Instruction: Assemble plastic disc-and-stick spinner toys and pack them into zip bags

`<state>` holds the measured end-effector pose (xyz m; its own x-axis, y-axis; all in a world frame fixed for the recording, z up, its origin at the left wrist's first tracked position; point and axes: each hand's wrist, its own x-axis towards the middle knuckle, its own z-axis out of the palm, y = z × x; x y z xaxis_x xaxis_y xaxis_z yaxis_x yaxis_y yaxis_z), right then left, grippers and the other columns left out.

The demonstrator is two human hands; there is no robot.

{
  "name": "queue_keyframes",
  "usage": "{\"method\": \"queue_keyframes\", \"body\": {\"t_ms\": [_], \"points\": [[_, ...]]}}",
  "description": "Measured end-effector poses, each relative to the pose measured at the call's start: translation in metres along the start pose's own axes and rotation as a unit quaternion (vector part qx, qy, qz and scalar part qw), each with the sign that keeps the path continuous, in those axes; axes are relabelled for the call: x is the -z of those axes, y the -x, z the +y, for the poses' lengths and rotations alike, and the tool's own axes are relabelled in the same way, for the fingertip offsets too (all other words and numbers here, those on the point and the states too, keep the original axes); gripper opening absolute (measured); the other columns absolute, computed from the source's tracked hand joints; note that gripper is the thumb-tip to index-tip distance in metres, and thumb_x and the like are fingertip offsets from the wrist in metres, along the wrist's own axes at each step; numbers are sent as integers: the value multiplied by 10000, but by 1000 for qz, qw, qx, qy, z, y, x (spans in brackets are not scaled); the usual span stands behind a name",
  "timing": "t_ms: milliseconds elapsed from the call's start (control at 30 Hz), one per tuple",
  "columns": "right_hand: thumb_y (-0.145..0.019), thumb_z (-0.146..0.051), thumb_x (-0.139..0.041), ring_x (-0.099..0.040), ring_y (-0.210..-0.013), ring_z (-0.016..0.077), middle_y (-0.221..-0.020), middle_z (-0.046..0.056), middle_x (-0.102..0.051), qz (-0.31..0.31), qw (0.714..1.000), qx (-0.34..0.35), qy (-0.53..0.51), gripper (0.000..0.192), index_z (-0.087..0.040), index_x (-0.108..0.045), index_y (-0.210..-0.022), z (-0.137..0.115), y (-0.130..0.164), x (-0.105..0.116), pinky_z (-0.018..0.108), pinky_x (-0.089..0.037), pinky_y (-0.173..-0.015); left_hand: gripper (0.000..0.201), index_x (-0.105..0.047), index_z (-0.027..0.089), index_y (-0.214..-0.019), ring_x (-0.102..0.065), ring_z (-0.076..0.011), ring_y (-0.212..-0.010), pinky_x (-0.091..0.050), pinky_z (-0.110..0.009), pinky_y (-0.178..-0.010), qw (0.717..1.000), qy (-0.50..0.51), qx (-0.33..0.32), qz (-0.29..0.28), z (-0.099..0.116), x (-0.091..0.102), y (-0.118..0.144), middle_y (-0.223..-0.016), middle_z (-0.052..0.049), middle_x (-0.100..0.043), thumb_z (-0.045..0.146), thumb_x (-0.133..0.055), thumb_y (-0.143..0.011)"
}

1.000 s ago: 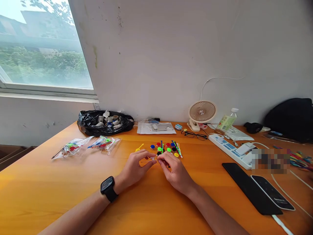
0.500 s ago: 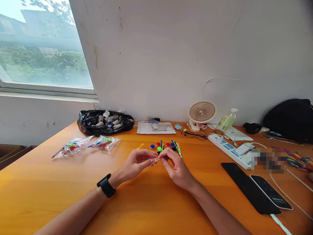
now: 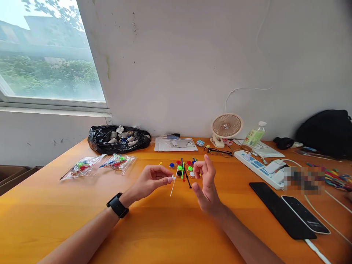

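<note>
A white stick (image 3: pixel 173 186) is pinched at its top by the left hand (image 3: pixel 152 179); the right hand (image 3: pixel 205 183) is held open beside it.

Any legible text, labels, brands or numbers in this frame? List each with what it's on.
No text can be read.
Bottle: green label, print too small.
Papers by the wall: too blurred.
Power strip: markings too small.
Watch on the left hand: face dark, nothing shown.
Phone: screen dark.
Patch beside the strip: pixelated, unreadable.
Stick in the left hand: no marking.
</note>
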<state>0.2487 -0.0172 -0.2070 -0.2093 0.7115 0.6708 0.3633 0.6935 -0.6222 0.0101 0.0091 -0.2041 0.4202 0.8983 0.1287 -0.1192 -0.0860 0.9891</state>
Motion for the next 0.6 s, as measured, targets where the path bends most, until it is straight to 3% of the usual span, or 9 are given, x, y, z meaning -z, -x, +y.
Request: {"method": "queue_keyframes", "body": {"t_ms": [67, 133, 167, 267, 400, 600], "points": [[-1070, -586, -357, -528, -850, 225, -944, 55, -563, -61, 998, -23, 12, 438, -252, -639, -1030, 1, -1, 0, 401, -481, -839, 326, -774, 152, -961, -752, -206, -878, -612, -344, -832, 1000, -10, -10, 8, 2, 1, -1, -956, -92, -804, 402, -889, -785], [-1094, -558, -282, -496, -772, 215, -772, 38, -514, -89, 994, -52, 19, 567, -230, -497, -683, 2, -5, 2, 387, -448, -783, 333, -780, 152, -948, -752, -217, -885, -612, -347, -832, 999, -27, -25, 33, 3, 4, -3, -969, -99, -809, 419, -888, -780], [-1101, -548, -247, -474, -736, 209, -721, 31, -477, -76, 995, -60, 16, 602, -225, -407, -619, 2, -6, 3, 382, -430, -761, 337, -784, 154, -947, -752, -221, -890, -610, -346, -830, 997, -38, -33, 57, 2, 7, -4, -978, -102, -811, 429, -884, -781], [-1109, -545, -208, -455, -699, 197, -699, 22, -447, -31, 997, -68, -10, 623, -222, -350, -596, 4, -10, 6, 373, -406, -752, 357, -795, 168, -975, -745, -226, -897, -593, -332, -803, 982, -83, -58, 157, -1, 21, -10, -1002, -99, -815, 478, -850, -807], [-1116, -527, -245, -486, -732, 197, -720, 28, -488, -64, 996, -59, -31, 622, -219, -420, -604, 8, -9, 6, 371, -407, -785, 409, -813, 186, -987, -688, -191, -774, -517, -291, -668, 945, -164, -77, 273, -13, 40, -17, -944, -75, -807, 558, -808, -819], [-1123, -489, -308, -505, -748, 183, -733, 27, -492, -107, 992, -46, -43, 608, -206, -456, -606, 9, -5, 2, 357, -395, -778, 398, -826, 203, -912, -475, -135, -601, -310, -279, -559, 909, -238, -87, 331, -30, 48, -24, -692, -9, -684, 586, -805, -804]]}}
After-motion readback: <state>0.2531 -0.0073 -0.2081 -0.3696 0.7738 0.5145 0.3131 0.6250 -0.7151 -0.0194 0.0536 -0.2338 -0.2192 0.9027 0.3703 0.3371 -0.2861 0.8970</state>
